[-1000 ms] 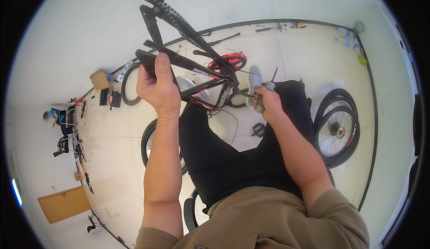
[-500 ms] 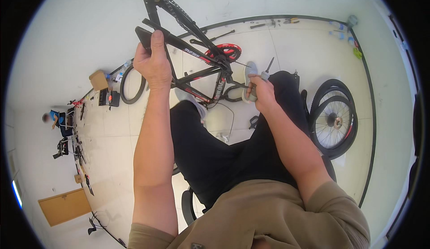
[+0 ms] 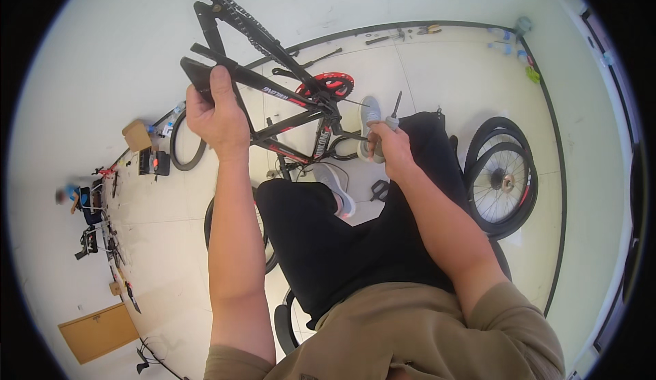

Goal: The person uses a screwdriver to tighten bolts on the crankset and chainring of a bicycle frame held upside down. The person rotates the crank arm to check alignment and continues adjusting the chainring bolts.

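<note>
My left hand [image 3: 217, 117] is closed on one end of a black bicycle frame [image 3: 287, 100], thumb on top. The fingers behind that end are hidden. A red chainring [image 3: 333, 85] with its crank sits on the frame, and the chain [image 3: 253, 28] runs along a tube towards the top left. My right hand [image 3: 391, 149] is wrapped around a screwdriver [image 3: 392, 122] with a grey handle, its thin dark shaft pointing up. This hand is above my right thigh, just right of the frame and apart from the chainring.
Two wheels [image 3: 502, 178] lie on the right. A pedal [image 3: 379, 189] is on the floor between my legs. Hand tools [image 3: 396, 36] and bottles [image 3: 502, 47] line the far wall. An open cardboard box [image 3: 137, 136] stands left, beyond which a person [image 3: 72, 194] is visible.
The view has shifted, and the frame with my left hand appears farther left. My left shoe has moved inward and shows more fully. Both hands keep their holds.
</note>
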Tool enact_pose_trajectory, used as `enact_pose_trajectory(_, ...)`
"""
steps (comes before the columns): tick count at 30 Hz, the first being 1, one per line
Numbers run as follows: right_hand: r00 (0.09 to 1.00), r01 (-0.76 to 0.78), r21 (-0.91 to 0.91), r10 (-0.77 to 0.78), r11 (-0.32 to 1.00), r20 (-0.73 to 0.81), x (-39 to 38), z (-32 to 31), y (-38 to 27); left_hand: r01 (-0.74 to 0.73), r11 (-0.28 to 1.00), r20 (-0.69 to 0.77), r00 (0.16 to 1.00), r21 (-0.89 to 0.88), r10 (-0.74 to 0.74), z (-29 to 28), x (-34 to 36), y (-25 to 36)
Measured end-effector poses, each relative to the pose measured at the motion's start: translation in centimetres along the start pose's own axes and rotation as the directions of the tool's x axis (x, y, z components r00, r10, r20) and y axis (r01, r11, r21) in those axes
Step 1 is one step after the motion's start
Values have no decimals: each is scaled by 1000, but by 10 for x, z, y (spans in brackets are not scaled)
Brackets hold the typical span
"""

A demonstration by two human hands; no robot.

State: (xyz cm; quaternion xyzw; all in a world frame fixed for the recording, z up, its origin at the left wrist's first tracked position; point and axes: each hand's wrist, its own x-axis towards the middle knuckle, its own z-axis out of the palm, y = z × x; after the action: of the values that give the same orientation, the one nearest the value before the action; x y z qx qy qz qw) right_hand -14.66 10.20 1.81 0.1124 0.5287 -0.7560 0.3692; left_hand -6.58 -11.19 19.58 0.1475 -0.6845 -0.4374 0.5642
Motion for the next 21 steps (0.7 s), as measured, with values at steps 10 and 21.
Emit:
enact_pose_trajectory(10, 998, 18, -83, -13, 996, 62, 19, 1, -9, 289, 939, 142, 938, 185, -317, -42, -35, -22)
enact_pose_trajectory(21, 946, 220, -367, -106, 904, 308, 57, 20, 15, 299, 919, -91, 954, 256, -285, -35, -89, -7)
